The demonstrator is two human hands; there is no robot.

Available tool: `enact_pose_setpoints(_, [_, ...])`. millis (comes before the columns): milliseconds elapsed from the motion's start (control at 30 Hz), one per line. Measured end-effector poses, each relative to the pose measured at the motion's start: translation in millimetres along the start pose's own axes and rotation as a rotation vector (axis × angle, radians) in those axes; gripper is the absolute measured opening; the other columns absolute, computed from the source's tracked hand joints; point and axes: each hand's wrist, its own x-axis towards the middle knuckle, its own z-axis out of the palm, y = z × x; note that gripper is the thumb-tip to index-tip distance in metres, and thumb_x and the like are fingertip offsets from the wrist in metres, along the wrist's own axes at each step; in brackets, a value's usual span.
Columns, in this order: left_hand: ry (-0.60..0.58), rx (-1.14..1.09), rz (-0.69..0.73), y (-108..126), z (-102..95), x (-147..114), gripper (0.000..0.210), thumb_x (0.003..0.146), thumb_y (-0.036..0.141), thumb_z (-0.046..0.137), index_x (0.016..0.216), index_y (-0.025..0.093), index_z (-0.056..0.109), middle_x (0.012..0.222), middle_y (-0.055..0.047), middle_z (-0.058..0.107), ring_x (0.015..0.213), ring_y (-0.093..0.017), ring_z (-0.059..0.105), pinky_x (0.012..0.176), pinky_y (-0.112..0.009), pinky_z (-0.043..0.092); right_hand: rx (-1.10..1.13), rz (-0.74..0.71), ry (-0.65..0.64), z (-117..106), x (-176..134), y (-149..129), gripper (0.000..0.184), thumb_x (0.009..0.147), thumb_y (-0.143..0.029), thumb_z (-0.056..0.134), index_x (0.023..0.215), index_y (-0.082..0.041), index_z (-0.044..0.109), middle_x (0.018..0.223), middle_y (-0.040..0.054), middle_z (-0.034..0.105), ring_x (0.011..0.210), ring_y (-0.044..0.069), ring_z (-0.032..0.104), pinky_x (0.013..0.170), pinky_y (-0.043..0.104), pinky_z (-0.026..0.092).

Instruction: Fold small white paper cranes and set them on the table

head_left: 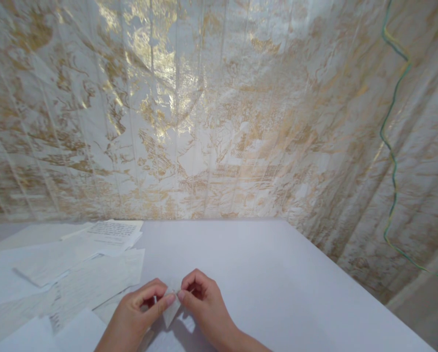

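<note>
Between my two hands is a small piece of folded white paper [171,314], its pointed end turned down toward me. My left hand [140,309] pinches its upper left side with thumb and forefinger. On the upper right side, my right hand [207,304] grips the paper near its top edge, thumb and curled forefinger together. Both hands are just above the white table, close to the near edge of the view. Fingers cover part of the paper's upper end, so its full shape is hidden.
Loose sheets of paper [94,283], some with writing or print, overlap on the left of the white table [263,274]. Gold-patterned sheeting [204,122] covers the wall behind. A green and yellow wire [394,181] hangs at the right, beyond the table's slanting edge.
</note>
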Motion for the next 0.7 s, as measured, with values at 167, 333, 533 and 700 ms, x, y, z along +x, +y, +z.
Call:
enact_pose_setpoints(167, [0.030,-0.020,-0.009,19,-0.7,-5,0.035,0.078,0.049,0.065,0.057,0.023,0.057,0.063,0.005,0.046,0.063,-0.017,0.047,0.063,-0.025,0.040,0.072,-0.004,0.022,3,0,-1,0.032,0.070,-0.042,0.079,0.065,-0.019,0.057,0.066,-0.0028,0.050,0.060,0.012,0.039,0.058,0.025,0.031])
enact_pose_setpoints(333, [0.069,-0.041,0.010,17,-1.0,-4,0.034,0.076,0.046,0.067,0.053,0.023,0.055,0.062,0.005,0.047,0.062,-0.017,0.048,0.062,-0.026,0.040,0.147,0.018,-0.002,3,1,-2,0.038,0.067,-0.046,0.081,0.066,-0.020,0.054,0.062,-0.0040,0.048,0.057,0.012,0.037,0.057,0.025,0.028])
enact_pose_setpoints(533, [0.069,0.029,0.047,12,-0.1,-5,0.035,0.080,0.051,0.063,0.058,0.024,0.056,0.062,0.005,0.051,0.064,-0.017,0.052,0.064,-0.025,0.042,0.093,0.066,-0.042,2,0,3,0.044,0.069,-0.055,0.080,0.071,-0.019,0.055,0.065,-0.0041,0.049,0.057,0.011,0.040,0.057,0.025,0.033])
enact_pose_setpoints(700, [0.044,0.058,0.067,6,-0.6,-7,0.036,0.082,0.054,0.062,0.061,0.025,0.062,0.066,0.004,0.059,0.068,-0.019,0.060,0.067,-0.025,0.044,-0.061,0.058,-0.070,2,-2,6,0.042,0.073,-0.054,0.076,0.068,-0.019,0.053,0.063,-0.0036,0.049,0.058,0.011,0.041,0.058,0.025,0.033])
